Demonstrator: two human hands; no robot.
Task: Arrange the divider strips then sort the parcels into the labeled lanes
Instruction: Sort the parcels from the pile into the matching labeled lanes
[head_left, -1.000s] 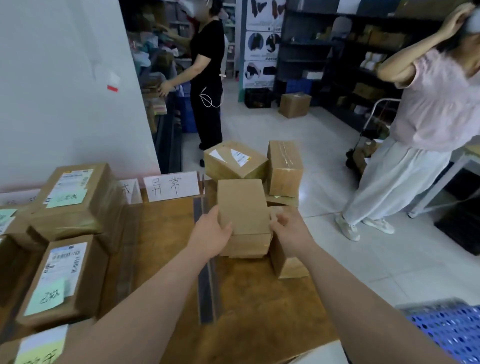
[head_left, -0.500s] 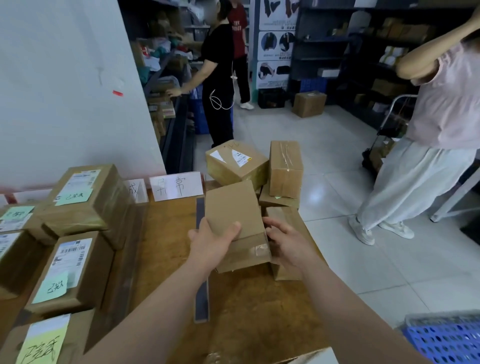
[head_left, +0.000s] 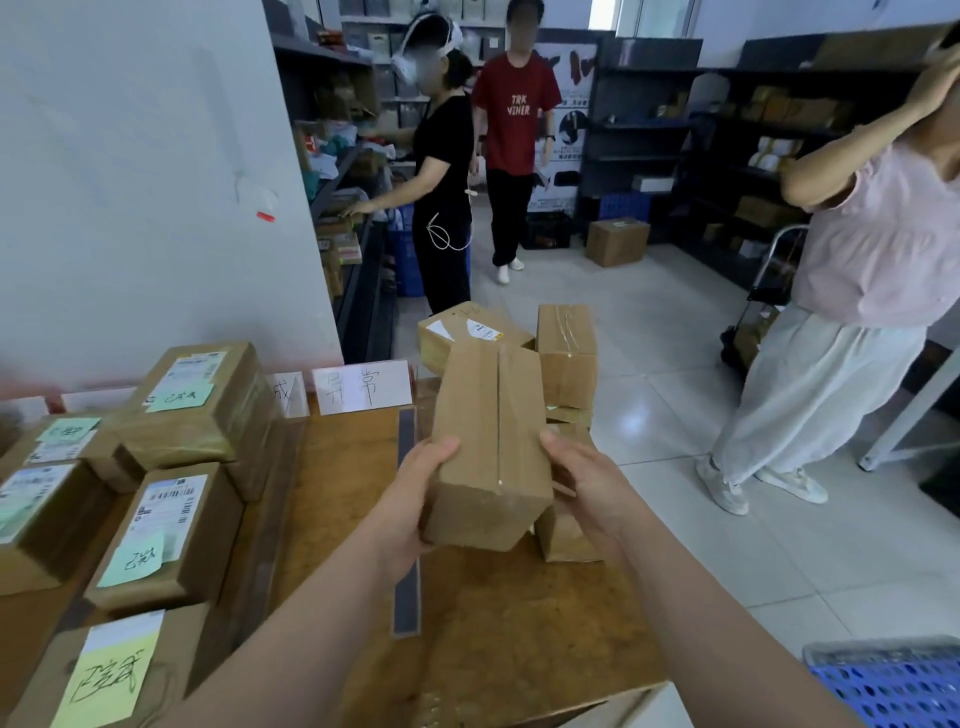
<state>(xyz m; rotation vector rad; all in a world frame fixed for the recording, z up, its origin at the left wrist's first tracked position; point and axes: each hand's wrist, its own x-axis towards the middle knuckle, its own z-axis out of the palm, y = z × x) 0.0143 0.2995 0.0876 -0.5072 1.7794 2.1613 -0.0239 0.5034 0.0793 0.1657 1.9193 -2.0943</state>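
Note:
A plain brown cardboard parcel (head_left: 491, 441) is lifted off the wooden table (head_left: 498, 634), tilted with its taped seam facing me. My left hand (head_left: 415, 499) grips its left side. At its right side my right hand (head_left: 587, 483) rests with fingers spread. Behind it stand more unsorted parcels (head_left: 566, 353) at the table's far right. A dark divider strip (head_left: 406, 571) runs along the table under the held parcel. A white handwritten lane label (head_left: 361, 387) stands at the table's back edge. Labelled parcels with green sticky notes (head_left: 171, 535) fill the left lanes.
A white wall rises at the back left. Three people stand on the tiled floor: one in black at the shelves (head_left: 441, 197), one in red (head_left: 514, 130), one in pink (head_left: 852, 291) close on the right. A blue perforated crate (head_left: 893, 686) sits at the lower right.
I have lifted the plain parcel off the pile and tipped it up, so its seamed face now shows. The view has risen, and a person in red has come into sight.

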